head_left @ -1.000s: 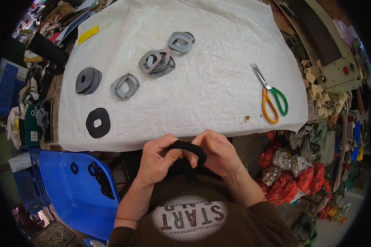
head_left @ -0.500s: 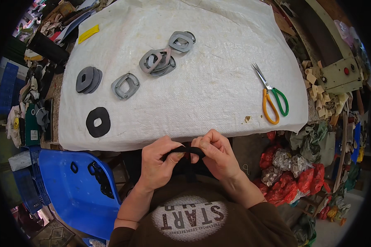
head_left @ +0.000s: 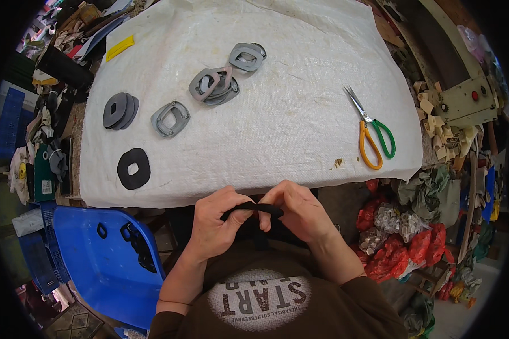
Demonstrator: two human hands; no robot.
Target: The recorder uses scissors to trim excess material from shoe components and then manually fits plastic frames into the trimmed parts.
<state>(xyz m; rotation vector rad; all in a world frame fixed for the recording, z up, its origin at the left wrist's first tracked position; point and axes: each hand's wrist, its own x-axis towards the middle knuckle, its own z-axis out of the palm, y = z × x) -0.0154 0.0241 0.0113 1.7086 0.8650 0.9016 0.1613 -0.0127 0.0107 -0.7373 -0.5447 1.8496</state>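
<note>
Flatter now, the bent strip of soft black material [head_left: 271, 209] no longer bows up as it did a second ago; its right part has dropped nearly level, and the right hand has turned a little around that end. It sits in the air between the person's two bare hands, just off the near edge of the table. Thumb and fingers of the left hand [head_left: 218, 217] are clamped together on its left end. At the other end, the right hand [head_left: 300, 212] has its fingers curled against the strip, one hanging below it; I cannot tell from here whether they are pinched on it.

Beyond the hands spreads a white woven plastic sheet [head_left: 300, 124]. On its left side lie a flat black rounded-square piece with a small hole [head_left: 124, 177] and, farther up, a stack of dark grey rounded plates [head_left: 115, 117]. A single grey rounded-square frame [head_left: 159, 124] lies near them, with a heap of overlapping grey frames [head_left: 228, 97] farther off. Scissors with one orange and one green handle [head_left: 363, 146] rest toward the right.

Below the table's left corner stands a blue plastic tub [head_left: 93, 282] holding several black rings [head_left: 145, 258]. Red plastic bags [head_left: 389, 259] crowd the right.
</note>
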